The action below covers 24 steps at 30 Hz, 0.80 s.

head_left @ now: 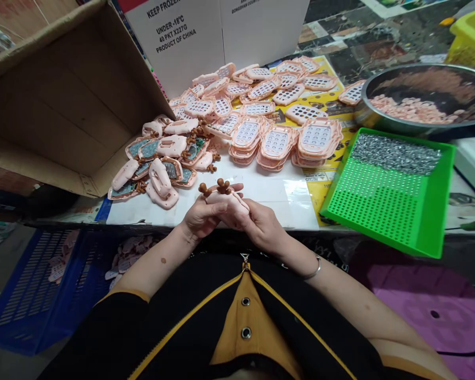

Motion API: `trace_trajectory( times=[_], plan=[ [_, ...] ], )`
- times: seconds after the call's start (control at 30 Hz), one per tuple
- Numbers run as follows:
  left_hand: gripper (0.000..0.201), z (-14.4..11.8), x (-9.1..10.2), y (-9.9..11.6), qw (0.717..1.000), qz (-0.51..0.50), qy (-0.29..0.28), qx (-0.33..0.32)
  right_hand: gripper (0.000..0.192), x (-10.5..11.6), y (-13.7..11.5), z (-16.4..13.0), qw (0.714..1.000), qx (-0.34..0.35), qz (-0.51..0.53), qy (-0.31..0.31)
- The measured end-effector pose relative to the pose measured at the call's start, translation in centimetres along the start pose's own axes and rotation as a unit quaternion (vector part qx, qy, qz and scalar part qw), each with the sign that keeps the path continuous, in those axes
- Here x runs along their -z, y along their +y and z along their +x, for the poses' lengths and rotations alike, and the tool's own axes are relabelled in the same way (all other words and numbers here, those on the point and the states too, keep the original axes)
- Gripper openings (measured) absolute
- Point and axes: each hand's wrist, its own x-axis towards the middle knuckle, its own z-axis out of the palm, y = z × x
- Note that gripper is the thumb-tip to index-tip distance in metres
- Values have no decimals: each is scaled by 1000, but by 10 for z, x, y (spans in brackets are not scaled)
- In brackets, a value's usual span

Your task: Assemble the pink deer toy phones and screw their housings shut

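Note:
Both my hands grip one pink plastic toy casing with brown antlers at its far left end, held just over the table's front edge. My left hand wraps its left side, thumb across the top. The fingers of my right hand close on its right end. Beyond my left hand lies a heap of pink casing halves, some with green boards and brown antlers showing. Ahead of my hands stand short stacks of pink face plates with rows of holes, and more plates are piled loosely behind.
At the right, a green perforated tray holds many small screws. Behind it sits a metal bowl of small pink parts. A cardboard box leans open at the left. Blue crates stand below, and a purple stool is at lower right.

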Motion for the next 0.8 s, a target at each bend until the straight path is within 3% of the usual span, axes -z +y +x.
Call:
trace_trajectory(
  times=[0.1,0.23,0.3,0.47,0.6,0.7,0.8],
  plan=[
    [61,0,-1,-1,1000,-3,0,14,51,3,-2,1,998,16,-64,7],
    [62,-1,-3,-3,999,-16,-23,30,51,7,-1,0,998,18,-58,1],
    [61,-1,-3,-4,1000,-14,-5,27,50,8,1,-1,997,5,-73,2],
    [46,1,-9,-7,998,10,56,-34,48,9,6,-3,998,2,-68,13],
    [41,0,-16,-7,993,51,53,-87,44,8,4,-2,998,21,-6,51],
    [38,-2,-18,-8,989,66,54,-119,43,8,0,-2,997,31,-13,67],
    [34,-4,-13,-10,985,64,14,-157,41,8,-6,-5,992,90,-46,76]
  ],
)
